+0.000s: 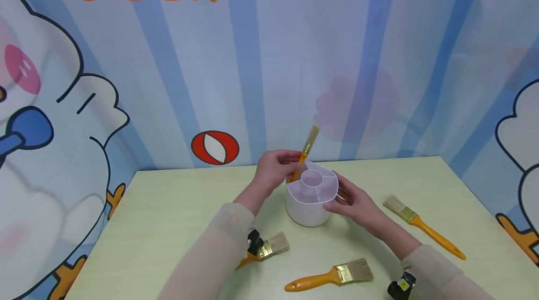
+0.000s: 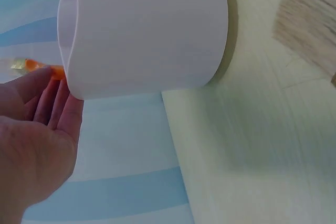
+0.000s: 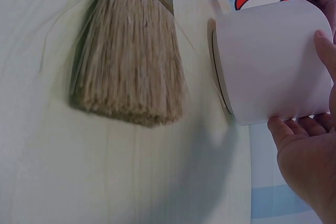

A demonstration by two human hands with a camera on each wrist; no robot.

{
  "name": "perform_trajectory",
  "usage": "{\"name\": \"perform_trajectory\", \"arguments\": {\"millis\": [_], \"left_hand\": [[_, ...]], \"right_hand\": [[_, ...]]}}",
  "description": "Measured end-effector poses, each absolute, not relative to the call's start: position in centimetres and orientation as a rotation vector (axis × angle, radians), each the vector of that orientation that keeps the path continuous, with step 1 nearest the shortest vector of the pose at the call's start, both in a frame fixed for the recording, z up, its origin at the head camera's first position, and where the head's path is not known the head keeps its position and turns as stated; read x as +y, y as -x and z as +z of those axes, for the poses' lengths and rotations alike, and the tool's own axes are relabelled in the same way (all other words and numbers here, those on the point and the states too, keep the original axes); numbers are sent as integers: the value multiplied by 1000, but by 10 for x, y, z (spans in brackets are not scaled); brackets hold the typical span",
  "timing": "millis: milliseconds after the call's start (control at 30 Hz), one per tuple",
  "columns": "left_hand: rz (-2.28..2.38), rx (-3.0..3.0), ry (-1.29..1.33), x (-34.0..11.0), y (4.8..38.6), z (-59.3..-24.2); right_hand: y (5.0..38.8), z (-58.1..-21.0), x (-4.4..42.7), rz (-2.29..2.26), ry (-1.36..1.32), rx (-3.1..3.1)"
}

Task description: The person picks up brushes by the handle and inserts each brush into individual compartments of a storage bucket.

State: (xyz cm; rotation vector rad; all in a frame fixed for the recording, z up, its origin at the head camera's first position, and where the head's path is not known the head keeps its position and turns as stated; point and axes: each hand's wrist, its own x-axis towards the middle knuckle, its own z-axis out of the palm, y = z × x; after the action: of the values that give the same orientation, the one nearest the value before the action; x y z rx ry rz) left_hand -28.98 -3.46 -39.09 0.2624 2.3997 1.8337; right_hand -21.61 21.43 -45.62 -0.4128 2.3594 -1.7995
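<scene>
One tilted brush (image 1: pixel 308 147), pinched by the left hand (image 1: pixel 271 170), is partly in the pot (image 1: pixel 309 213) the right hand's (image 1: pixel 358 204) fingers grip. Outside on the worktop (image 1: pixel 181 215): a far brush (image 1: pixel 425 228) right of those fingers, a near brush (image 1: pixel 332 276) and a half-hidden brush (image 1: pixel 267 250) this side of them.

I see open room on the desk (image 1: pixel 177 220) left of the left sleeve (image 1: pixel 206 248). Organizer (image 1: pixel 308 211) flanked by left hand (image 1: pixel 273 169) and right hand (image 1: pixel 356 201); tilted brush (image 1: pixel 308 147) sticks up at its left side, centre ring (image 1: pixel 312 179) free from above. Curtain (image 1: pixel 294 80) close behind. Near side: left brush (image 1: pixel 271 246) and front brush (image 1: pixel 343 273) in the way. Right brush (image 1: pixel 425 227) lies outside right forearm (image 1: pixel 400 238).
</scene>
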Motion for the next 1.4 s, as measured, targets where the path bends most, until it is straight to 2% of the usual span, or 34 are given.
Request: {"name": "perform_trajectory", "arguments": {"millis": [467,1067,1400], "left_hand": [[1503,2593,-316,-29,289,-381],[1541,2490,-279,-42,280,-367],[1730,2178,-245,-67,273,-361]], "right_hand": [[218,-461,214,-1799,418,2359],[218,-460,215,-1826,440,2325],[216,-458,215,-1816,440,2338]]}}
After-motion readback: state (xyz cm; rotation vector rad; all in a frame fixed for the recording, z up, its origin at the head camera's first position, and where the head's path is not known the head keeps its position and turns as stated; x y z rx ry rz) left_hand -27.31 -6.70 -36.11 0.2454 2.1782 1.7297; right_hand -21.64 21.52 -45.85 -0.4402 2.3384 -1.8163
